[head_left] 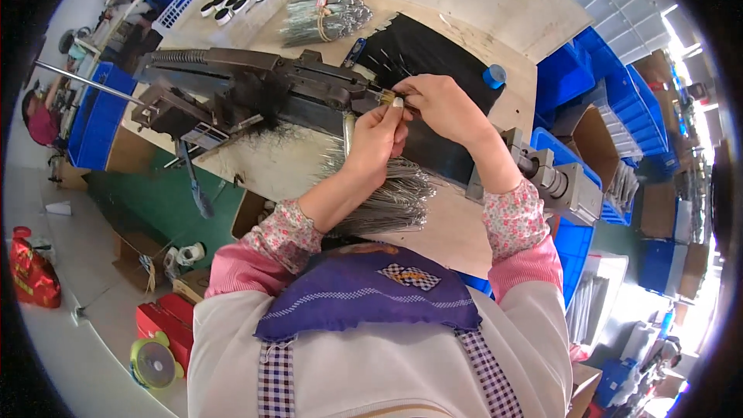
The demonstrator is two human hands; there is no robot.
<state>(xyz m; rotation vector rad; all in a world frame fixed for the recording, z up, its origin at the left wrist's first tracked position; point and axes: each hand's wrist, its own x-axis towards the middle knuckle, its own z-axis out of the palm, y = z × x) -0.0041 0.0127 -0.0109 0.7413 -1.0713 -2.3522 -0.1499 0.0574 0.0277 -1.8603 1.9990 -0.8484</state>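
My left hand (375,139) and my right hand (447,107) meet at the narrow end of a long dark metal machine (309,81). Both are closed, fingertips pinched together at the machine's tip. A white wrap covers my left thumb. What the fingers grip is too small and too hidden to name. Just below my left hand lies a large bundle of thin silvery metal rods (395,201). Beyond my fingers a black mat (426,46) has a few thin rods lying on it.
A tied bundle of rods (325,17) lies at the back, beside a clear tray of black-and-white round pieces (226,6). A blue round cap (494,76) sits on the mat's right edge. Metal clamp-like fittings (546,178) stand right of my forearm; blue bins (569,70) stack beyond.
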